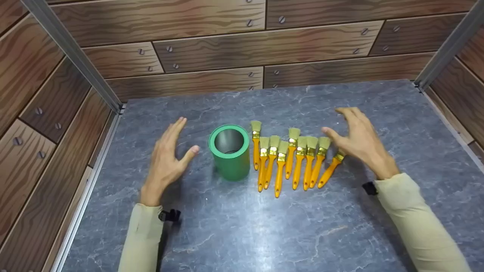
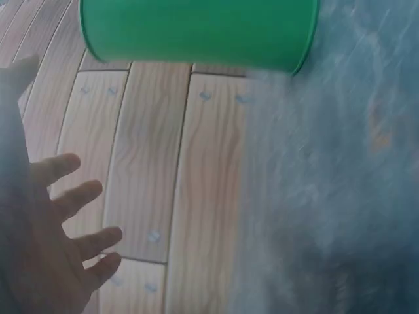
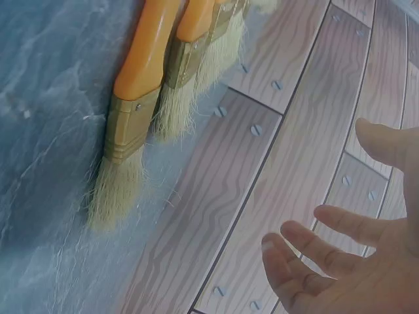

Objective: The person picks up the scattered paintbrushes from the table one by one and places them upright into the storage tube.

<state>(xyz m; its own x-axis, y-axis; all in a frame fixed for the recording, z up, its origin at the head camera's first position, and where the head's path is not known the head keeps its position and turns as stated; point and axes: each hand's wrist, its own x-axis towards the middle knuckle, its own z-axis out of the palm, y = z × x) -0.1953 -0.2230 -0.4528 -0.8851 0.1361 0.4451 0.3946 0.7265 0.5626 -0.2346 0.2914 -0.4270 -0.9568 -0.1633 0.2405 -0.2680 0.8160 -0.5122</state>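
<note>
The green can [image 1: 232, 166] stands upright on the tabletop [image 1: 211, 238], with nine orange-handled brushes [image 1: 290, 158] lying in a loose row to its right. Left of the can, the left hand [image 1: 166, 160] holds nothing, its fingers [image 2: 78, 199] spread apart; to the can's right, near the brush [image 1: 330, 172] farthest from it, the right hand [image 1: 361, 141] has its fingers [image 3: 321, 250] parted and slightly bent, also holding nothing

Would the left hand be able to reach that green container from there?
Probably yes: the left hand is empty and just beside the green container, with nothing visible standing between them.
</note>
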